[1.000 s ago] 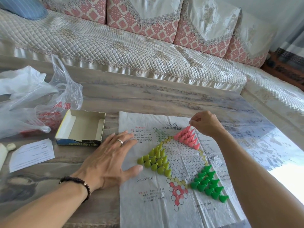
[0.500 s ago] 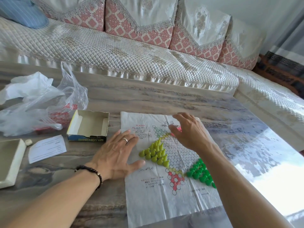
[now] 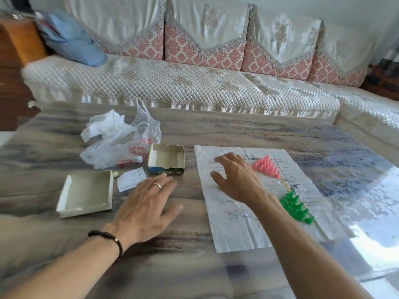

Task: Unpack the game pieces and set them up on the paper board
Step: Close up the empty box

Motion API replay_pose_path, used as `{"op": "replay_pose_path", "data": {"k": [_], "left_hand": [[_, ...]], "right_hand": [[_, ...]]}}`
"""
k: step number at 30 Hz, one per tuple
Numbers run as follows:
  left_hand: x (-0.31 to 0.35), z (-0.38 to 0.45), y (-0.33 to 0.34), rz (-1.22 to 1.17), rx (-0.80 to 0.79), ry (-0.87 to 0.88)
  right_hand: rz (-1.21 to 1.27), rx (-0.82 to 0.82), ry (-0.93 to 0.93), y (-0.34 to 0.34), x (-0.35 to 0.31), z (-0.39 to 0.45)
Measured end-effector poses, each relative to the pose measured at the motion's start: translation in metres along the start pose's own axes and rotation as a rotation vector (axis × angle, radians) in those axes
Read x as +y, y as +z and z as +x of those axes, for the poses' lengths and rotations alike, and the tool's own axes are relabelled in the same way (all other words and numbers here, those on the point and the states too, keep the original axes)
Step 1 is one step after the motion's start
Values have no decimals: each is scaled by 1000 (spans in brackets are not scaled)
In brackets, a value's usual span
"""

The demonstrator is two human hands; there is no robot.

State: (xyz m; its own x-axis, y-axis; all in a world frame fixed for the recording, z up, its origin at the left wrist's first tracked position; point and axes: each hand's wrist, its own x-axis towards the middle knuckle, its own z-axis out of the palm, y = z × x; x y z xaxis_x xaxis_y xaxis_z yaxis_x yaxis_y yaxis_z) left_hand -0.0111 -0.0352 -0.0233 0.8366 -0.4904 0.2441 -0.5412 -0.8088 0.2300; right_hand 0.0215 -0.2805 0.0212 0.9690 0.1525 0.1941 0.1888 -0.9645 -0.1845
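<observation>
Item: paper board (image 3: 241,229). I am keeping it spread flat on the table (image 3: 216,130), creased and thin; I judge it light and apt to slide or lift at a corner, best pinned with a flat palm rather than picked up.

Item: pink pieces (image 3: 266,167). They are standing in a tight triangle at the board's far side. Small pointed cones, probably hard plastic, light, easy to topple; I would be pinching each near its tip.

Item: green pieces (image 3: 294,207). They are standing in a triangle at the board's right edge.

Item: right hand (image 3: 239,180). I am hovering it palm-down over the board's middle, fingers spread and loose, holding nothing; whatever lies beneath it is mostly hidden.

Item: left hand (image 3: 146,206). I am resting it flat on the table just beside the board, fingers straight, holding nothing.

Item: open box (image 3: 166,161), box lid (image 3: 86,193), paper slip (image 3: 131,179), plastic bag (image 3: 121,143), all lying left of the board.
</observation>
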Motion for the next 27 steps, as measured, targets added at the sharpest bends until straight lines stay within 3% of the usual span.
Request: {"op": "replay_pose_path", "data": {"k": [4,8,14,19,27], "left_hand": [[-33,-25,-11,115,106,-116],[-70,-38,-16,232,82,-269],[-102,-16,-32,182,162,-317],[-111,14,-39,161,-18,-366],[-113,25,-26,155,-3,-362]], "right_hand": [[49,-34,-52,19,-42,0],[121,-97,-113,42,-85,8],[177,-167,-195,61,-140,36],[62,-239,-254,73,-157,55],[184,-319,-79,75,-143,57]]}}
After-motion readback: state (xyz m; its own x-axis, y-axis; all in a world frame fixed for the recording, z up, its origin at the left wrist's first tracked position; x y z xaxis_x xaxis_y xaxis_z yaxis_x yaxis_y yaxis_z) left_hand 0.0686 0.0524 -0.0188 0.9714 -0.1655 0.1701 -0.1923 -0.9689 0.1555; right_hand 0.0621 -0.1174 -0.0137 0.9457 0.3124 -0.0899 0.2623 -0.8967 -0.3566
